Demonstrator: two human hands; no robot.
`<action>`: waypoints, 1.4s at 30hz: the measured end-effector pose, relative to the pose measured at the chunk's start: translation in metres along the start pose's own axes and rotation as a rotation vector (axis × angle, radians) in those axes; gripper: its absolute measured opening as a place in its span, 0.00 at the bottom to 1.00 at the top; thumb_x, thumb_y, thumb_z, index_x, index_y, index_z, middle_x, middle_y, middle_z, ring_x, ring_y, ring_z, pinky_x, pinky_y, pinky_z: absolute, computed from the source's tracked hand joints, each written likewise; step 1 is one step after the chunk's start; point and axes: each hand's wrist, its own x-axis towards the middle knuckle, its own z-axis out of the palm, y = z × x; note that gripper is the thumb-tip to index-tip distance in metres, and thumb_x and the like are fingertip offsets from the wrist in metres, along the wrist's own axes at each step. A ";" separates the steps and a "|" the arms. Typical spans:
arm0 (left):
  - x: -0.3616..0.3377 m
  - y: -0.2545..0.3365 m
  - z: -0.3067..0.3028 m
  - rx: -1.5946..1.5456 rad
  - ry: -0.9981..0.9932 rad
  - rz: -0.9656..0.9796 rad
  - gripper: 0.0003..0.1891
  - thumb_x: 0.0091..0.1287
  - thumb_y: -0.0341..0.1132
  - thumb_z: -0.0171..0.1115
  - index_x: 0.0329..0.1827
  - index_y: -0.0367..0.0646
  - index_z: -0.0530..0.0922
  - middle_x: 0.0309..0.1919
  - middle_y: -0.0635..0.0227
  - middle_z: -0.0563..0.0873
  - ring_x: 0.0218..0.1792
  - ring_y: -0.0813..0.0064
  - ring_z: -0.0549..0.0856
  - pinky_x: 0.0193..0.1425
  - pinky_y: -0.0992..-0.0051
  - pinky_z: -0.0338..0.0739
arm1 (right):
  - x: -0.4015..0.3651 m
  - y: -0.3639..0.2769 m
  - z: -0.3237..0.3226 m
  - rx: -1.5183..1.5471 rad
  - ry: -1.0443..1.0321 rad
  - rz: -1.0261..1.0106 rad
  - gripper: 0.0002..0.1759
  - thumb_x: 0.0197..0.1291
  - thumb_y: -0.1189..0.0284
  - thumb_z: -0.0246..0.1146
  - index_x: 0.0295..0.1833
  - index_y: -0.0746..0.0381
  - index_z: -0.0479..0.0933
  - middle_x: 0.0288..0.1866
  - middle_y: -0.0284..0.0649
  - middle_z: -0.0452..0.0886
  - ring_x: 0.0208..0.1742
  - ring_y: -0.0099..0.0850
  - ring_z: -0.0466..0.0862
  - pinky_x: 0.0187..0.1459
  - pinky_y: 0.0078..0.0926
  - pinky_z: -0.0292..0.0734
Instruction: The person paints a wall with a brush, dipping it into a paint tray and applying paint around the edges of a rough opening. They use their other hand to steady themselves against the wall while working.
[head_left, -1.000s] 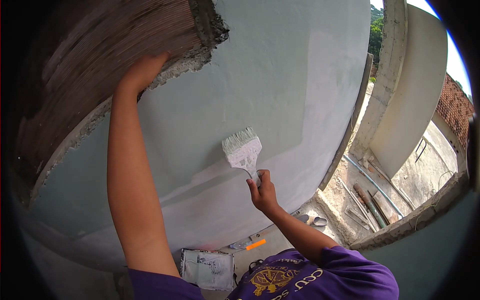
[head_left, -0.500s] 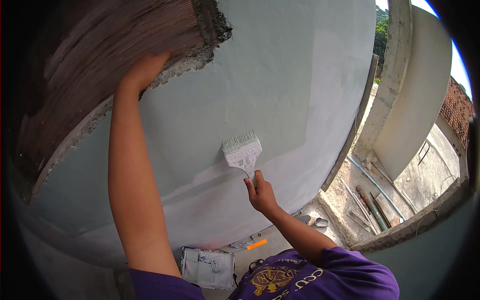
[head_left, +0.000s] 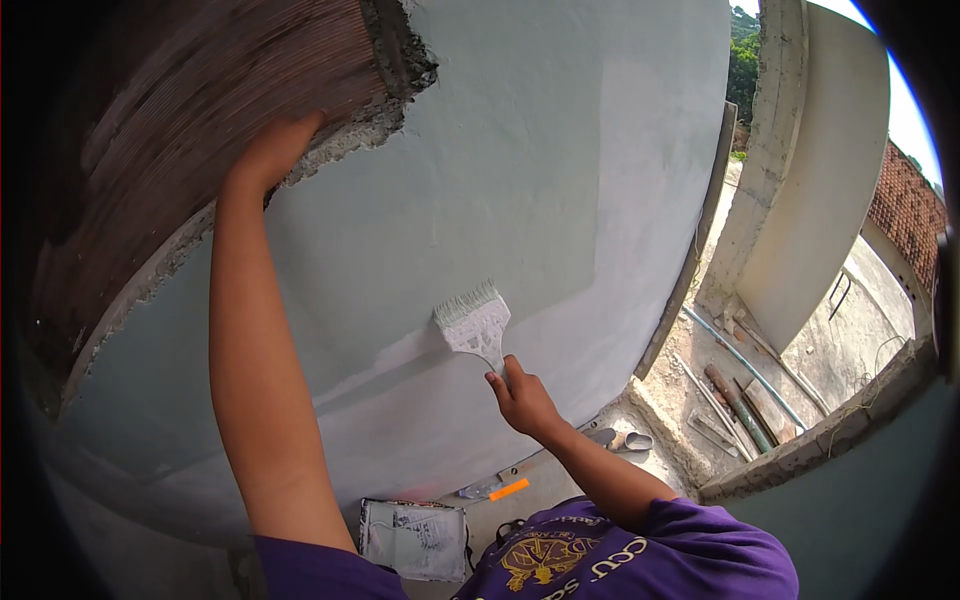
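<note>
My right hand (head_left: 527, 401) is closed around the handle of a wide paintbrush (head_left: 473, 325). Its bristles point up and carry pale green paint; white paint coats the body. The brush is at the wall (head_left: 500, 190), near where green paint borders a whiter band; bristle contact is hard to judge. Higher up on the left, my left hand (head_left: 279, 150) rests on the rough, broken edge (head_left: 350, 135) of an opening with a brown ribbed surface (head_left: 230, 80). The digit that shows is stretched out; the other fingers are mostly hidden.
On the floor below stands a paint tray (head_left: 412, 540) with pale paint in it. Near it lie an orange-handled tool (head_left: 509, 489) and a pair of shoes (head_left: 630, 441). Pipes and poles (head_left: 740, 405) lie beyond a low ledge (head_left: 830, 430) at right, beside a concrete column (head_left: 755, 160).
The view has shifted slightly, so the wall and opening appear a little further left. The brush sits slightly lower and further left in view, still in my right hand. My left hand stays on the edge.
</note>
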 end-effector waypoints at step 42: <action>-0.004 0.001 -0.002 0.005 -0.001 0.002 0.35 0.67 0.59 0.46 0.59 0.33 0.77 0.57 0.45 0.80 0.57 0.53 0.80 0.63 0.64 0.69 | 0.004 -0.007 -0.028 0.588 0.112 0.049 0.17 0.74 0.62 0.52 0.36 0.63 0.72 0.17 0.27 0.65 0.21 0.16 0.62 0.24 0.20 0.59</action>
